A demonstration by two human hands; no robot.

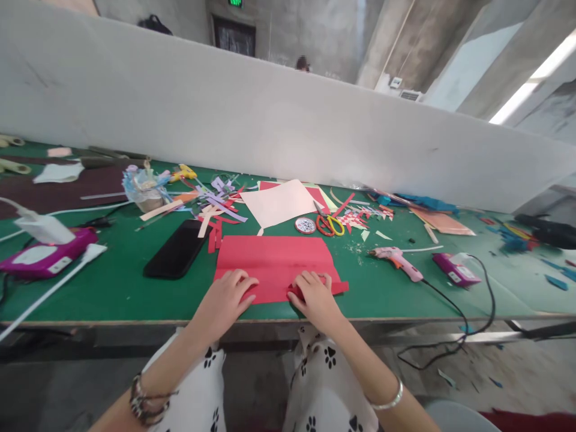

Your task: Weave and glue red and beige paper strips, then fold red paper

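A sheet of red paper (275, 253) lies before me near the table's front edge, with a crease running across it. My left hand (231, 295) is closed over its near left part, thumb and fingers curled at the paper. On the near right part, my right hand (315, 295) has its fingers curled round a narrow red paper strip (341, 287), whose end sticks out to the right. My palms hide how the strip and sheet meet. Just beyond the sheet lie scissors (330, 224) with red and yellow handles and a small round patterned disc (305, 225).
A black phone (176, 249) lies left of the red sheet. To the right rests a pink glue gun (400, 263), its cord hanging off the edge by a purple power strip (456, 269). Cream paper (281, 204) and paper scraps (220, 201) lie behind. A white partition (279, 126) closes the back.
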